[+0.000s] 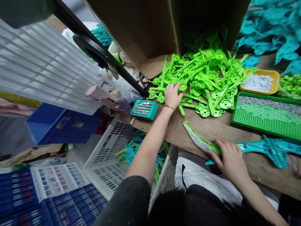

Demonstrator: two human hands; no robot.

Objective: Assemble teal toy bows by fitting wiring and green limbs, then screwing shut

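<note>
My left hand (pixel 173 95) reaches into a heap of bright green plastic parts (pixel 199 73), long arms with round disc ends. Its fingers are closed on one green part at the near left of the heap. My right hand (pixel 231 157) is at the bench's front edge, thumb and fingers closed around the near end of a curved green part with a silvery blade-like strip (pixel 196 138). That part points up and left. Beside and partly under this hand lies a long blue plastic piece (pixel 254 146); the hand hides some of it.
A teal tray of small metal pieces (pixel 154 111) stands left of the heap. To the right are a yellow tray (pixel 274 74) of white pieces and a green perforated basket (pixel 258 117) of screws. A white crate (pixel 103 157) stands below. An open carton (pixel 150 31) backs the heap.
</note>
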